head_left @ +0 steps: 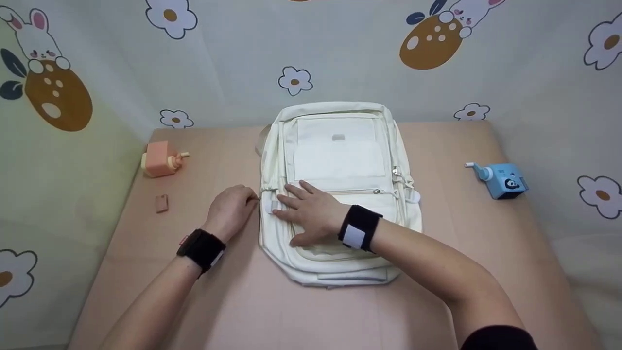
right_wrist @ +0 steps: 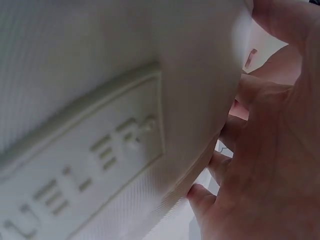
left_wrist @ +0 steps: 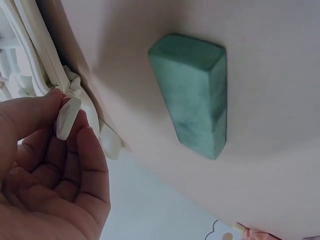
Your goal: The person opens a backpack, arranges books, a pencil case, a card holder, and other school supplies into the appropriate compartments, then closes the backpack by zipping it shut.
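Observation:
A cream-white backpack lies front up on the table, its top toward the far side. At its left edge my left hand pinches a small white zipper pull between thumb and fingers, beside the zipper. My right hand rests on the front pocket with fingers spread. In the right wrist view, a raised-letter label on the bag is close below that hand. A small rectangular block lies left of my left hand; it looks reddish in the head view, while the left wrist view shows a green block.
An orange-pink crank pencil sharpener stands at the table's far left. On the right stands a blue crank sharpener with a panda picture. Behind the table hangs a patterned curtain.

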Available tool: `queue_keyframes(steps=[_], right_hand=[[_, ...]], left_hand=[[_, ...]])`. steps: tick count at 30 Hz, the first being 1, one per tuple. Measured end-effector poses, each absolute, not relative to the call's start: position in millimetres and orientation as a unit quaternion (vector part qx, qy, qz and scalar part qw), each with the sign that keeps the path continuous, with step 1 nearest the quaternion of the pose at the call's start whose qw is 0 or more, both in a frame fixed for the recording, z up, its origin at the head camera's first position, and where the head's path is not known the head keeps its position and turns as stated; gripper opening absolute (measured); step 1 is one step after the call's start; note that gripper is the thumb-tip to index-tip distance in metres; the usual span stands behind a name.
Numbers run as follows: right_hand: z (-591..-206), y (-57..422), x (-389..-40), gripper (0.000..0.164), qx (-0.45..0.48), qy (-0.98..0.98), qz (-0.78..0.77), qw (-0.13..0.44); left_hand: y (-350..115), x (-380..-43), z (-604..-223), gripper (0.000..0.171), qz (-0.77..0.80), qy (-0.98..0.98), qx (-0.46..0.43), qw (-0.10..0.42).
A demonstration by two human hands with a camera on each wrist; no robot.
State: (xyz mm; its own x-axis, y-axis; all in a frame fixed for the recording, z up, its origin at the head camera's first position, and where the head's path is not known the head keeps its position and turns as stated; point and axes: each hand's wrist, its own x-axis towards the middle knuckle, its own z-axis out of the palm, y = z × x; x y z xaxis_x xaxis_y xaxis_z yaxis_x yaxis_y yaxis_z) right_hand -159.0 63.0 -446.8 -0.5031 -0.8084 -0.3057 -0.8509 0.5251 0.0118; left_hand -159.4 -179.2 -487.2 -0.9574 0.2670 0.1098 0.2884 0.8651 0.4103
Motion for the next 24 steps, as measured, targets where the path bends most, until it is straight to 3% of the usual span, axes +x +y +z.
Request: queue_keyframes(steps=[8, 24], right_hand=[[-446.0, 62.7, -157.8, 0.083, -0.478, 0.864, 0.082, 0.134], [-449.0, 62.8, -156.7, 0.082, -0.475, 0.867, 0.073, 0.131]], left_hand=[[-177.8, -142.8, -483.4, 0.003, -0.203, -0.964, -0.169, 0.037], [-175.1, -130.7, -480.8, 0.004, -0.190, -0.965, -0.179, -0.022]])
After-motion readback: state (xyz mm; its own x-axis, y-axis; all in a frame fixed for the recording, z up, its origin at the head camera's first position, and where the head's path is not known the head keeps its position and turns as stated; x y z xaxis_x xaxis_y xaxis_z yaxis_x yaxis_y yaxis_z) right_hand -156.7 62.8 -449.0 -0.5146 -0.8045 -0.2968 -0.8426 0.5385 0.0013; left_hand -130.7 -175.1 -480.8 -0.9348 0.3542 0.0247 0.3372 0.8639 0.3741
